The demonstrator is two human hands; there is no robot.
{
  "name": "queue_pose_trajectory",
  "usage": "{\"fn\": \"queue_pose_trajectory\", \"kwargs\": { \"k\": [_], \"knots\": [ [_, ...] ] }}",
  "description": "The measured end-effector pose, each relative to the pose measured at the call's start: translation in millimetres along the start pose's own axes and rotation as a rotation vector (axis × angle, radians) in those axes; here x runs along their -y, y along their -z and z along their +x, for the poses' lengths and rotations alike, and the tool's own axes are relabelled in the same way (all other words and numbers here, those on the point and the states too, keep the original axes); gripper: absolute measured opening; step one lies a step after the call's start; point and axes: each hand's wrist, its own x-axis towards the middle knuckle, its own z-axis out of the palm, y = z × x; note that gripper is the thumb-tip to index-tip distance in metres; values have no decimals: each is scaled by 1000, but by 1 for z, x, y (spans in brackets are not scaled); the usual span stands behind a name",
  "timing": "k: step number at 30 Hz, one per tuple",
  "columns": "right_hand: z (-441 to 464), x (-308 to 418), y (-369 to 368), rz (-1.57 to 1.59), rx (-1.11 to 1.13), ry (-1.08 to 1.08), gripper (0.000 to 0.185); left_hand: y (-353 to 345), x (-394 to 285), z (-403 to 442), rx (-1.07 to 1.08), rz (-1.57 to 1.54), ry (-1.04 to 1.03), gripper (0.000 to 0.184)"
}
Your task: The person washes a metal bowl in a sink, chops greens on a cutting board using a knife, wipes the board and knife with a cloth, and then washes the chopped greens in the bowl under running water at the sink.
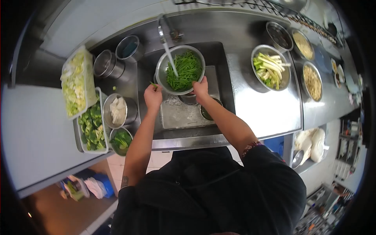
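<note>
A steel bowl (161, 70) full of cut green stems (186, 69), thin and chive-like, is held over the sink (226, 74). My right hand (201, 90) grips its lower right rim, thumb over the edge. My left hand (153, 96) is closed beside the lower left rim, with a small green stem piece (153, 84) showing at the fingertips. Whether the left hand also touches the bowl I cannot tell. From the tap (161, 29) a stream of water falls onto the stems. Below the bowl, other round containers in the sink are partly hidden.
To the left stand tubs of chopped cabbage (76, 86) and broccoli (92, 125), a pot of white slices (118, 111), and a bowl of leafy greens (122, 139). On the right counter is a bowl of pale stalks (270, 68). A wire rack (270, 9) hangs behind.
</note>
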Motion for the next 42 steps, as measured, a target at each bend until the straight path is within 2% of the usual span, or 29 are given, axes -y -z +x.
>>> {"fn": "queue_pose_trajectory", "kwargs": {
  "k": [1,3,4,6,7,8,10,11,12,14,15,16,18,19,21,22,24,25,28,29,30,32,34,36,38,42],
  "knots": [
    [4,-1,-1,24,7,21,51,-6,-11,6,25,17,-18,17],
    [0,-1,1,18,35,15,53,-18,-38,18,129,511,-409,30],
    [-7,-1,0,31,18,17,53,-26,-41,21,145,514,-424,30],
    [-18,-3,2,140,111,-56,51,-44,-44,29,272,741,-453,35],
    [-19,0,11,130,166,-155,57,-46,-50,33,276,713,-504,38],
    [-19,5,19,142,159,-158,57,-50,-50,46,286,721,-511,38],
    [-23,11,31,18,209,-142,58,-60,-43,83,334,297,-435,48],
    [-26,23,32,-83,229,-160,59,-66,-47,89,322,89,-234,38],
    [-23,23,32,-77,228,-165,59,-70,-50,95,326,95,-234,38],
    [-21,23,31,-290,317,-52,60,-76,-53,98,290,-487,243,20],
    [-21,23,32,-292,320,-59,60,-77,-56,98,282,-566,269,9],
    [-21,23,34,-336,330,-33,61,-78,-57,97,278,-565,278,9],
    [-23,22,41,-392,347,-10,62,-80,-56,96,292,-694,421,17],
    [-26,22,46,-278,298,-17,61,-78,-53,98,281,-703,429,17],
    [-18,15,55,-146,234,18,60,-71,-33,108,331,-620,296,25],
    [-9,9,63,-161,250,14,60,-63,-23,111,312,-632,303,25],
    [-9,20,74,-206,256,106,58,-43,-8,108,90,53,-163,29],
    [-7,27,78,-266,267,87,59,-35,0,102,-27,170,-321,32],
    [-5,48,79,-359,358,-12,59,-15,5,79,-8,224,-365,28],
    [1,43,73,-299,402,41,58,-9,10,77,240,-101,-105,26],
    [5,40,71,-307,413,47,58,-2,15,74,227,-106,-106,26],
    [11,39,62,-253,424,18,54,12,23,66,382,-53,189,25],
    [17,38,51,-278,411,44,53,22,26,56,346,-93,163,21],
    [14,42,40,-302,399,70,53,31,25,43,256,-253,266,19],
    [4,44,29,-185,269,80,66,26,42,34,155,-350,268,20],
    [-17,-4,14,-36,263,13,80,7,42,7,-40,-566,316,22]
  ]
}}
